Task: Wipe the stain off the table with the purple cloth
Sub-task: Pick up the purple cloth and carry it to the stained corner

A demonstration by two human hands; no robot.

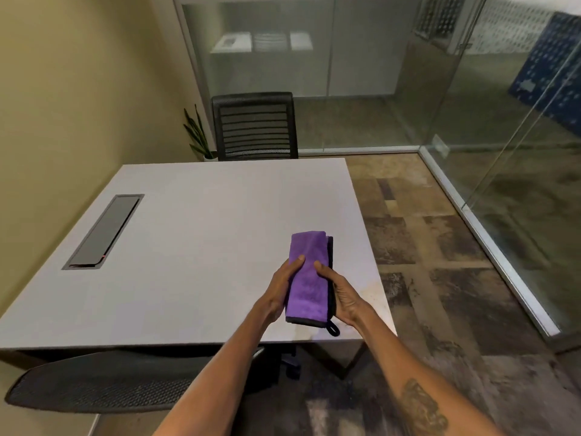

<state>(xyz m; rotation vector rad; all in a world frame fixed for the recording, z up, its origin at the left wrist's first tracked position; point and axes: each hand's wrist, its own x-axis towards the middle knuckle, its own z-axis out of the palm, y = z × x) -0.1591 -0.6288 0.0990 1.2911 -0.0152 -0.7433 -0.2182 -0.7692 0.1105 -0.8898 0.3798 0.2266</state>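
Purple cloth (309, 278), folded, is held over the bench (188, 247) near its right front corner, left hand (283, 286) and right hand (341, 294) both closed on its sides. Faint stain (374, 295) just beside it looks unwiped; wiping judged not started.
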